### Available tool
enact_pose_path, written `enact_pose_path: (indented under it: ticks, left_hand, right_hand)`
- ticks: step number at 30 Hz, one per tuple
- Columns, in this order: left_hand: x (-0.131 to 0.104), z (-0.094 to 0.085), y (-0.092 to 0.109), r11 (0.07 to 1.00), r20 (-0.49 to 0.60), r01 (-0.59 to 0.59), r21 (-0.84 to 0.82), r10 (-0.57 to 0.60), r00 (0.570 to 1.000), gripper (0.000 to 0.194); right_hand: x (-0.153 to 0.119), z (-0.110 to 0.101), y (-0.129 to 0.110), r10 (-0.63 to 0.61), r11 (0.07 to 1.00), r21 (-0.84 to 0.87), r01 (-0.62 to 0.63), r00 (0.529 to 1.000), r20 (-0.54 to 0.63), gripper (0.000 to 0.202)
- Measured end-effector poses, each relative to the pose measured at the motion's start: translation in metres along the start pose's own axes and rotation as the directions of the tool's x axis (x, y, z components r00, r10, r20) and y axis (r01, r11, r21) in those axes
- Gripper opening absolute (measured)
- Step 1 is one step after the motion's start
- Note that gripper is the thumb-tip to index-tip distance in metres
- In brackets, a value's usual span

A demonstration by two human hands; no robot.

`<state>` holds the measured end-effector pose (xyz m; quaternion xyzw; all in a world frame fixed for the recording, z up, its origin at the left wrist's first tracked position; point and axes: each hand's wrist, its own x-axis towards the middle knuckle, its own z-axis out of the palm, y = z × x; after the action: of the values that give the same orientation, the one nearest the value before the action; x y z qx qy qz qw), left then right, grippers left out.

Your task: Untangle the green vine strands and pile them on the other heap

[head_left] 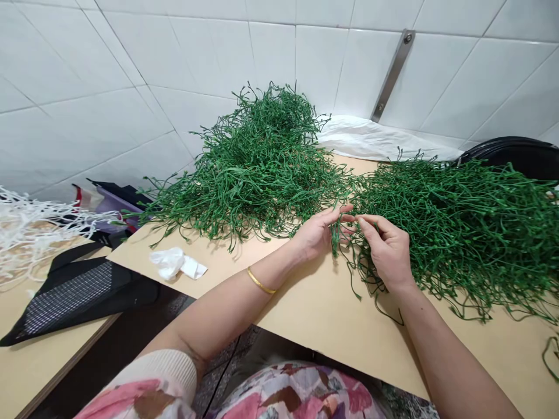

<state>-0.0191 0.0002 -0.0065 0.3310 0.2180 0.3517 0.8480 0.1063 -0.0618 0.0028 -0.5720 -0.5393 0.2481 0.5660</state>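
Observation:
A small bunch of thin green cords (335, 238) hangs over the fingers of my left hand (315, 234), which holds it with the palm turned up. Close beside it, my right hand (388, 247) pinches a green cord between thumb and forefinger. Loose strands dangle below both hands toward the table. A tall heap of green cords (266, 157) with small knobbed ends lies behind and left of my hands. Another wide pile of the same cords (476, 227) spreads to the right, close to my right hand.
On the tan tabletop (314, 314) lies a crumpled white tissue (174, 263). White cords (39, 233) and a black mesh item (74, 297) rest on a surface at left. White plastic sheeting (375, 137) and a black rounded object (515, 152) stand by the tiled wall.

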Motion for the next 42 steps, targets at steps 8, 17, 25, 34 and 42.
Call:
enact_pose_path:
  ticks: [8,17,25,34,42]
  left_hand:
    - [-0.002,0.006,-0.008,0.993,0.049,0.043,0.109,-0.049,0.998,0.028]
    - [0.001,-0.001,-0.003,0.880,-0.071,-0.126,0.457,0.178,0.982,0.028]
    - [-0.001,0.002,0.008,0.684,-0.143,-0.212,0.698,0.424,0.894,0.009]
    - [-0.008,0.002,0.000,0.282,0.274,-0.276,0.919,0.047,0.961,0.025]
    - [-0.002,-0.001,0.007,0.385,0.116,-0.298,0.874,0.430,0.895,0.021]
  right_hand:
    - [0.003,0.001,0.009,0.138,0.987,0.045,-0.156,0.953,0.271,0.021]
    - [0.005,-0.007,0.006,-0.044,0.961,-0.271,0.058,0.997,0.059,0.017]
    - [0.008,-0.011,0.006,0.027,0.975,-0.220,-0.015,0.998,0.053,0.017]
    - [0.010,-0.015,0.014,0.045,0.991,-0.129,-0.047,0.999,-0.022,0.016]
    - [0.007,-0.010,0.010,-0.050,0.946,-0.317,0.074,0.995,0.082,0.019]
